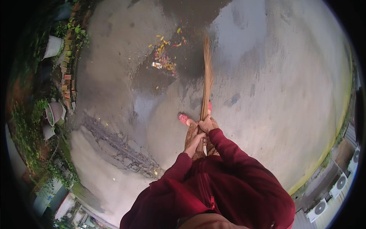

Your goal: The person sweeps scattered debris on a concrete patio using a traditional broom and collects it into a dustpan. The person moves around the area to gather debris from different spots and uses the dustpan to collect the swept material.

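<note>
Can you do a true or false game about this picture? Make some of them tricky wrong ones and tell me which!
1. The left hand and right hand both hold the broom. True.
2. The broom is bright blue. False: it is brown.
3. Scattered litter lies to the left of the broom. True.
4. The litter is all one colour. False: there are yellow, pink and white bits.
5. The left hand grips closer to the broom's far tip. False: the right hand does.

Soft, diffuse daylight, with pale glare on the wet ground [244, 28], slight blur at the broom tip [207, 47], plants [23, 133] dim and smeary, fisheye bending edges, corners black.
</note>
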{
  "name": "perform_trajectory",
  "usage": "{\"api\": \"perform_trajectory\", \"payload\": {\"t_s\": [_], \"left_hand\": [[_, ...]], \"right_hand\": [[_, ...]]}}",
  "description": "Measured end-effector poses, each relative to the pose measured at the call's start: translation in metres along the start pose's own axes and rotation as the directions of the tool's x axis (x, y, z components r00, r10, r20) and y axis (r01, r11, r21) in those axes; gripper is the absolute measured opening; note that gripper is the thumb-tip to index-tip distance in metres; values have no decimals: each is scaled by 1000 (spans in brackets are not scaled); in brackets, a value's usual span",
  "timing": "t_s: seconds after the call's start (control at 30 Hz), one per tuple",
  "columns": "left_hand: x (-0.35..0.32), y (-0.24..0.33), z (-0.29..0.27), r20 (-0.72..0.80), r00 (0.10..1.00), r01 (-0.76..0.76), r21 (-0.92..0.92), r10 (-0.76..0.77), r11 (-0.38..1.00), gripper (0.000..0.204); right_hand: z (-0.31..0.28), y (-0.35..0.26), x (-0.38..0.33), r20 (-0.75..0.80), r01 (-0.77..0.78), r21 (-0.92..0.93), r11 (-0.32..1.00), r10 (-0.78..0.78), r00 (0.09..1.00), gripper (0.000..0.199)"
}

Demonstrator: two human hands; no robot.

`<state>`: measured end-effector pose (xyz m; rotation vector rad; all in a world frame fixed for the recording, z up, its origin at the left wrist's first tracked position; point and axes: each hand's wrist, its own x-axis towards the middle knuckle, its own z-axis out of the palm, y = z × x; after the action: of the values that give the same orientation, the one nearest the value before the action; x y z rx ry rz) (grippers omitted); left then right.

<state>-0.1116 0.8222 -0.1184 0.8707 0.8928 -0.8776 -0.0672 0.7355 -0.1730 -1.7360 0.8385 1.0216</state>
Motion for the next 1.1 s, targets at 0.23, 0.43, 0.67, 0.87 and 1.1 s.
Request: {"api": "perform_trajectory", "payload": {"t_s": [0.23, 0.43, 0.67, 0.87, 1.1], "left_hand": [[11, 5, 90, -125, 984, -135, -46, 128, 990, 37], [14, 40, 119, 509, 841, 115, 164, -184, 980, 65], [24, 163, -24, 234, 971, -87, 156, 48, 984, 55], [-14, 159, -213, -462, 878, -29, 206, 124, 978, 50], [-59, 62, -300, -633, 739, 456, 216, -231, 863, 44]], "right_hand": [[-77, -19, 10, 139, 113, 116, 987, -129, 982, 41], [-190, -35, -25, -122, 295, 315, 902, -270, 955, 44], [-300, -52, 11, -471, 500, 652, 571, -212, 856, 24], [-341, -59, 159, -351, 384, 769, 511, -164, 922, 11], [-218, -73, 270, -335, 234, 256, 938, -141, 932, 12]]}}
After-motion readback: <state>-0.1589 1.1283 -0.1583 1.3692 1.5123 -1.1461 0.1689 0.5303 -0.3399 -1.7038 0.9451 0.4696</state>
